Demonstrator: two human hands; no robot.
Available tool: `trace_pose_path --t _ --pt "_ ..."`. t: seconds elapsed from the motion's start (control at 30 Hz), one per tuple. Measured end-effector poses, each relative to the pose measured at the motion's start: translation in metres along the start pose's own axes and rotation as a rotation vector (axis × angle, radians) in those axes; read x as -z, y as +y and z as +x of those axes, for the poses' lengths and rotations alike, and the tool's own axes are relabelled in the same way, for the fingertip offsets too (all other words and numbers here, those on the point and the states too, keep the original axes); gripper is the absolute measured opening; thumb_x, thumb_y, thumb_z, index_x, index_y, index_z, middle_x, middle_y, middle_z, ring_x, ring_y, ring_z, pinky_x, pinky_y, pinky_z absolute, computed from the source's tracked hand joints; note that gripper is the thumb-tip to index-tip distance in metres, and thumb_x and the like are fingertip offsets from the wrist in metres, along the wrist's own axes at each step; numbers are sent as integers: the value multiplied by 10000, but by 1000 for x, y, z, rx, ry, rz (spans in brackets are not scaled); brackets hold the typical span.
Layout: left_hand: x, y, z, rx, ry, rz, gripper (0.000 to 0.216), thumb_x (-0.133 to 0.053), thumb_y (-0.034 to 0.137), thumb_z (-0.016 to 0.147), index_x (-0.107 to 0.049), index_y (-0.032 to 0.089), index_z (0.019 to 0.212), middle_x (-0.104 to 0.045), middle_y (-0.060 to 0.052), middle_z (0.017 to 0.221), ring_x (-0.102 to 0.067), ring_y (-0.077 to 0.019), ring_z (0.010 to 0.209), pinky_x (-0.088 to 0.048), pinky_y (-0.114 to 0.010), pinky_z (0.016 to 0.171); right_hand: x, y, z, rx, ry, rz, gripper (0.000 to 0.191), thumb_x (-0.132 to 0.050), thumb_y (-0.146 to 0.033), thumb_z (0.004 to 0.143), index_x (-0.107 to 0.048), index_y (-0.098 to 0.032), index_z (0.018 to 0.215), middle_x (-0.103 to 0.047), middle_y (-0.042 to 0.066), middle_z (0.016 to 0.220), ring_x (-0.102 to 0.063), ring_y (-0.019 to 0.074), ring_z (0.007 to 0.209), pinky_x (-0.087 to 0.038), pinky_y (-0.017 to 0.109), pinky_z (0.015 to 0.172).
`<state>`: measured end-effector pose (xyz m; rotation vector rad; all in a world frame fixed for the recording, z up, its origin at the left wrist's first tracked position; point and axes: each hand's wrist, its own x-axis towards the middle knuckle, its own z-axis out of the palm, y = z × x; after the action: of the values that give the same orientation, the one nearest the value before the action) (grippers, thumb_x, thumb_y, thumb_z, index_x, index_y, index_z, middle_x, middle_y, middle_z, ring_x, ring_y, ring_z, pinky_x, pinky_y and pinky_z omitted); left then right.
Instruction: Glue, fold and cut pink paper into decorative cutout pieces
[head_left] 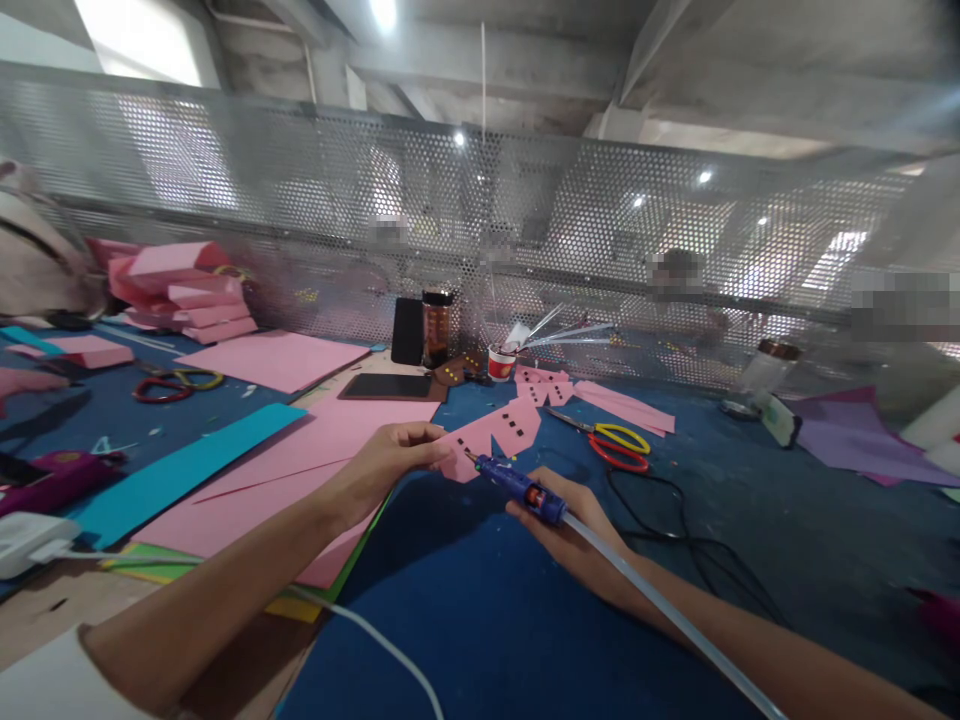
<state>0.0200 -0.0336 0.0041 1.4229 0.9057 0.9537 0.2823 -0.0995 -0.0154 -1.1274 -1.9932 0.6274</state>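
My left hand (390, 462) pinches the left end of a pink paper piece (480, 436) that has notched edges and several small black squares on it. In my right hand (581, 520) is a blue hot glue gun (517, 484), its fingers wrapped round the body. The nozzle points left at the lower left part of the pink piece, close to one black square; whether it touches I cannot tell. A long clear glue stick (637, 585) runs out of the gun's back over my right forearm.
Scissors with red and yellow handles (619, 447) lie beyond my right hand, near a black cable (690, 535). Pink sheets (277, 470) and a blue strip (202, 465) lie at left. Behind stand a paper cup (502, 364), a dark bottle (437, 330) and a perforated metal screen (315, 190).
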Motion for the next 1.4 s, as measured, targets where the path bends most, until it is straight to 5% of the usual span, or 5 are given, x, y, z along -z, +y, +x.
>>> trace_pose_path --t 0.97,1.4 --pt "1 0 0 -15 10 -14 271 -770 375 775 -750 136 900 -758 -94 900 -681 -215 847 -507 -348 850 -1 2 2 -12 20 -61 193 -605 -373 903 -539 -202 845 -573 6 772 -513 133 652 -389 226 555" --pt "9 -8 9 -35 99 74 329 -772 450 716 -751 155 860 -755 -83 841 -682 -227 816 -512 -349 791 -1 1 -4 -121 -3 138 272 -596 -424 926 -486 -212 795 -482 -41 665 -471 107 585 -373 220 532"
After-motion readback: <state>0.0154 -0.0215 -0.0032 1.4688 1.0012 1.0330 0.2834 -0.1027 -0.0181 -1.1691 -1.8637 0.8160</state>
